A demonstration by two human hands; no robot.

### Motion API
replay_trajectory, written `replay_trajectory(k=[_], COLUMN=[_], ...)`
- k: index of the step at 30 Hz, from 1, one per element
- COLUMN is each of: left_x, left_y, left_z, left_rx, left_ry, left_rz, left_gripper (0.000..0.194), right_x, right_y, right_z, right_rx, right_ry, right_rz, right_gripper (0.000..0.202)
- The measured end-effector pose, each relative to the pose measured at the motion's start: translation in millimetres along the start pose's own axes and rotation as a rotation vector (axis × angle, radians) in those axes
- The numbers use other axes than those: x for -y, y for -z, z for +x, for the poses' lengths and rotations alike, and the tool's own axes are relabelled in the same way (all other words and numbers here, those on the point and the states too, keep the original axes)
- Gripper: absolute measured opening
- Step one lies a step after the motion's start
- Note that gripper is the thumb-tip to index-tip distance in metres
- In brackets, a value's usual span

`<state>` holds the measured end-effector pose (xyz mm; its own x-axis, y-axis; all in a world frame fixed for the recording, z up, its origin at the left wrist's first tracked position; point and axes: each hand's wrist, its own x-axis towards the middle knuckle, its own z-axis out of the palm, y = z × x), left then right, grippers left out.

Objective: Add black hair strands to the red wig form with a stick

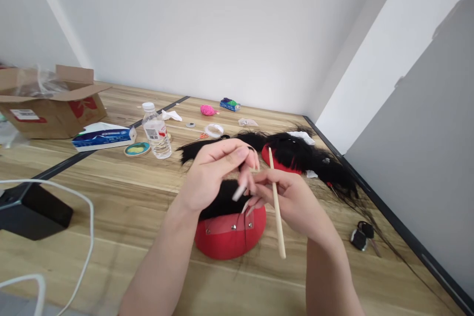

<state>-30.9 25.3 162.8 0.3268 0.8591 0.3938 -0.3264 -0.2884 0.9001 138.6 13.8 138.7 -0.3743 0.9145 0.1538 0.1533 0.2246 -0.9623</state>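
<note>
Above a red cushion [229,247], my two hands meet with the fingertips almost touching. My left hand [218,168] is closed in a pinch; a small dark bit shows at its fingertips, too little to name. A slim pale wooden stick [278,217] lies slanted in my right hand [287,197], its thick end pointing down toward me. Thin dark strands hang below the right fingertips. On the cushion lies black hair [218,202], along with a see-through strip [222,226] held by several metal pins. My hands hide part of the hair.
A second red cushion [266,157] with long black hair [296,150] lies behind my right hand. To the left stand a water bottle [157,133], a tissue pack [105,138], a cardboard box [55,113] and a black device [35,212]. Black keys [361,237] lie right.
</note>
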Motion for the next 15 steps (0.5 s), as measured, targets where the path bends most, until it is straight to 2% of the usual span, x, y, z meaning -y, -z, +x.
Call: replay_trajectory(k=[4,8,10,12,15], left_x=[-1.8,1.0,2.7,4.0,4.8], left_y=[22.7,39.5,41.9,41.0,34.3], left_z=[2.2,5.2,5.8,6.1,6.6], left_rx=[-0.238,-0.389,-0.410,-0.392,-0.267], left_ry=[-0.081,-0.167,-0.165,-0.119,-0.091], left_rz=[0.265,0.662,0.771,0.775,0.650], left_gripper=[0.021,0.022,0.023,0.024,0.023], right_x=[-3.6,-3.6,-3.2,-2.4,1.7], right_y=[16.3,29.3,33.3,35.5,33.3], right_z=[-2.9,-9.0,-11.6,-13.2,-14.0], right_rx=[-0.069,-0.208,-0.279,-0.345,-0.410], right_ry=[-0.004,-0.060,-0.094,-0.095,-0.052], right_rz=[-0.298,-0.580,-0.610,-0.595,-0.534], right_gripper=[0.018,0.018,0.025,0.031,0.035])
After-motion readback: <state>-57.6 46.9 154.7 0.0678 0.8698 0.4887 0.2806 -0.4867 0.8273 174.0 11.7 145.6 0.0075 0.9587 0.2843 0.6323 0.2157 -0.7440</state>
